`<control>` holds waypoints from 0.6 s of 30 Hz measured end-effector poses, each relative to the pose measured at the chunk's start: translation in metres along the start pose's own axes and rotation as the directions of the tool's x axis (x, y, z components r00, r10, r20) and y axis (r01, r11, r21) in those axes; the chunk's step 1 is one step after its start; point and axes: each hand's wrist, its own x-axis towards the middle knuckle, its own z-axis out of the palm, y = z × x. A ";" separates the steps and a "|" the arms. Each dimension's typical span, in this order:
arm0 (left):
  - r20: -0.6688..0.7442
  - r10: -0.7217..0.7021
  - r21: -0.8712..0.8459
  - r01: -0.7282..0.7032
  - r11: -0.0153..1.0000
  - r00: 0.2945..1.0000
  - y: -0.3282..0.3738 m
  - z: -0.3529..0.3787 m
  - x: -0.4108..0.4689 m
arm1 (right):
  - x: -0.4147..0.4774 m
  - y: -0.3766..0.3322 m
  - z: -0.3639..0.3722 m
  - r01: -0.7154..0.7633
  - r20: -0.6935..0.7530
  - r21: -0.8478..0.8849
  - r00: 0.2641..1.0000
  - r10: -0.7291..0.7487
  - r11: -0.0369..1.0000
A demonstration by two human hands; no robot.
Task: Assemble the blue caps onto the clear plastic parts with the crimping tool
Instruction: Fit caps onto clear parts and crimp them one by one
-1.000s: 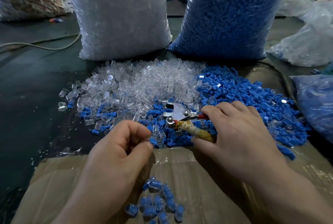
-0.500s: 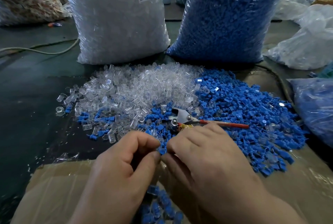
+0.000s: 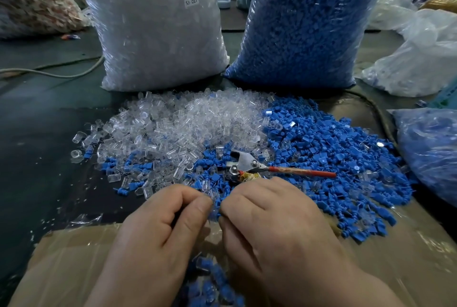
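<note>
The step in hand looks to be the fitting by hand that comes ahead of the squeeze. Both hands meet just on the near side of the crimping tool [image 3: 247, 165], which lies untouched on the heap with its red handle pointing right. The left hand [image 3: 158, 230] has its fingers curled in, with thumb and forefinger pinched tight on a blue cap [image 3: 214, 210]. The right hand [image 3: 274, 227] curls to the same spot from the other side, but whether its tips grip a clear part or only the cap cannot be told. Loose clear parts [image 3: 178, 123] are heaped behind and left of the tool, and loose blue caps [image 3: 341, 156] lie behind and right of it. Nearer than the tool, under the wrists, finished pieces [image 3: 210, 279] lie on a cardboard box [image 3: 69, 262]. Next, by the look of it, the right hand must let go, reach just forward for the tool's handle and bring its jaws over the joined pair. The left hand would have to hold the pair square, or the cap may go on crooked.
</note>
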 end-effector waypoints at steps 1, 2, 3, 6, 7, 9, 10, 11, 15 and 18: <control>0.042 -0.021 -0.030 0.022 0.999 0.999 0.000 -0.002 0.001 | -0.001 -0.001 0.001 0.003 -0.012 0.005 1.000 -0.003 1.000; 0.072 -0.035 -0.050 0.039 0.998 0.997 0.000 -0.003 0.002 | 0.000 -0.002 0.002 0.000 -0.024 0.011 1.000 0.001 1.000; 0.095 -0.043 -0.071 0.050 0.996 0.995 0.000 -0.005 0.002 | 0.000 -0.002 0.002 -0.003 -0.032 0.018 0.999 0.004 1.000; 0.122 -0.058 -0.149 0.076 0.986 0.991 -0.001 -0.007 0.001 | 0.002 -0.006 0.001 -0.012 -0.027 0.040 1.000 0.014 0.999; 0.142 -0.064 -0.187 0.091 0.978 0.988 -0.001 -0.007 0.001 | 0.001 -0.007 0.000 -0.028 -0.013 0.071 0.999 0.029 0.997; 0.172 -0.054 -0.272 0.100 0.957 0.984 -0.003 -0.007 0.001 | 0.001 -0.009 -0.003 -0.150 0.086 0.155 0.987 0.138 0.976; 0.184 -0.024 -0.294 0.078 0.952 0.983 -0.003 -0.007 0.001 | 0.002 -0.010 -0.005 -0.270 0.180 0.218 0.956 0.233 0.938; 0.185 0.026 -0.287 0.029 0.957 0.982 -0.004 -0.007 0.001 | 0.003 -0.011 -0.007 -0.411 0.293 0.317 0.899 0.324 0.855; 0.139 0.243 -0.107 -0.230 0.967 0.960 0.000 -0.009 0.004 | 0.012 -0.015 -0.019 -0.786 0.744 0.619 0.586 0.320 -0.001; 0.080 0.198 -0.073 -0.192 0.979 0.977 0.002 -0.013 0.003 | 0.009 -0.010 -0.024 -0.789 0.721 0.586 0.612 0.325 0.184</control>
